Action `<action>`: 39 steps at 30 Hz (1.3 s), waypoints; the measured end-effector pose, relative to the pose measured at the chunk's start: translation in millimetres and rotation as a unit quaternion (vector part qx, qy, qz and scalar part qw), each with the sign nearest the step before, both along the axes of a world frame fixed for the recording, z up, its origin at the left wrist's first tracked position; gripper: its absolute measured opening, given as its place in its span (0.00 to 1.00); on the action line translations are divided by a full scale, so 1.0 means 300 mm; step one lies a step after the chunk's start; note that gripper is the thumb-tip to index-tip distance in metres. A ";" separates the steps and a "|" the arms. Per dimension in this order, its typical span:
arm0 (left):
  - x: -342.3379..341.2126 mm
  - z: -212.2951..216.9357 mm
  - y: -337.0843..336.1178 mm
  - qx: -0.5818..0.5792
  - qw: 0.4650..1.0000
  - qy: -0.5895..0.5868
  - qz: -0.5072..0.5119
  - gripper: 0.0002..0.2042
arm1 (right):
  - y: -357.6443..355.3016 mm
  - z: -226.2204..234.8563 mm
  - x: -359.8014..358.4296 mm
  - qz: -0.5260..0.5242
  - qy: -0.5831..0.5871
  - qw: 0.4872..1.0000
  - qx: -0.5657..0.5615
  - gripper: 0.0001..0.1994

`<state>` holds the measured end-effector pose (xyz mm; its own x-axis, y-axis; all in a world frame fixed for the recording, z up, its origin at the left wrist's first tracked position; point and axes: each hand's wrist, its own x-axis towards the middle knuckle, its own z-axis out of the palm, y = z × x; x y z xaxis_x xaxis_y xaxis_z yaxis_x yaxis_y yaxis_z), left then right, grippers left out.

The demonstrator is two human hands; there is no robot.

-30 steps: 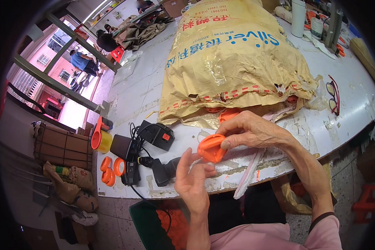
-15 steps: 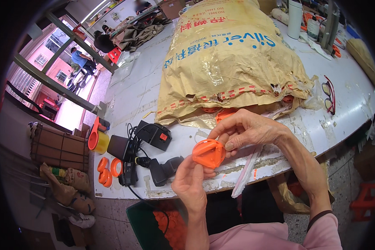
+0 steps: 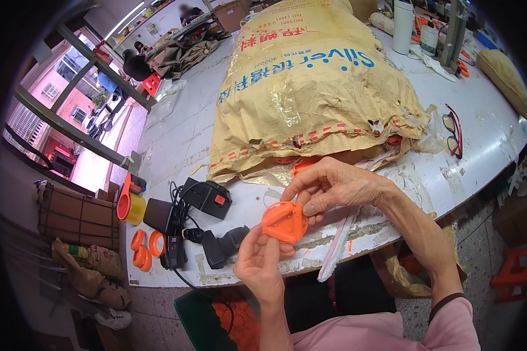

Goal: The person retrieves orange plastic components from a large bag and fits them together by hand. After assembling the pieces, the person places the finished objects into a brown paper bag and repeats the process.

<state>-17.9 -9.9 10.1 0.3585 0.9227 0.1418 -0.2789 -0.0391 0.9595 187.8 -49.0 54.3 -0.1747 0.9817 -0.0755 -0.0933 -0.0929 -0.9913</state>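
A round orange plastic part with a raised triangular shape on its face is held between both hands, just over the table's front edge. My left hand pinches its lower left rim between thumb and fingers. On its upper right rim, my right hand grips it with thumb and fingertips closed. Beyond my right hand lies a big yellow woven sack, with more orange parts showing at its torn near end.
Left on the table are a black power tool, a black charger with cables, orange rings and a yellow-orange container. Eyeglasses lie at right. Below the table edge is a green bin of orange pieces. People sit far back.
The whole view has shifted slightly, so the table things appear a little further left. Both hands keep hold of the orange part, which is tilted slightly differently.
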 end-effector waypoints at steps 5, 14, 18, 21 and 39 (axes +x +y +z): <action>-0.010 0.000 0.001 -0.001 1.000 -0.002 0.000 0.14 | 0.001 0.000 -0.015 -0.019 -0.007 1.000 -0.003 0.19; -0.002 0.002 -0.004 0.012 1.000 0.016 0.006 0.14 | 0.012 -0.016 -0.026 -0.050 -0.040 0.998 -0.020 0.19; 0.000 0.004 -0.001 0.006 1.000 0.009 0.011 0.13 | 0.009 -0.025 -0.026 -0.048 -0.042 0.998 0.015 0.18; 0.000 0.004 0.002 -0.009 1.000 -0.008 0.014 0.13 | 0.003 -0.006 -0.033 -0.050 0.006 0.999 0.012 0.18; 0.001 0.003 0.007 -0.019 0.999 -0.022 0.013 0.14 | 0.009 -0.020 -0.017 -0.016 0.040 0.999 -0.017 0.22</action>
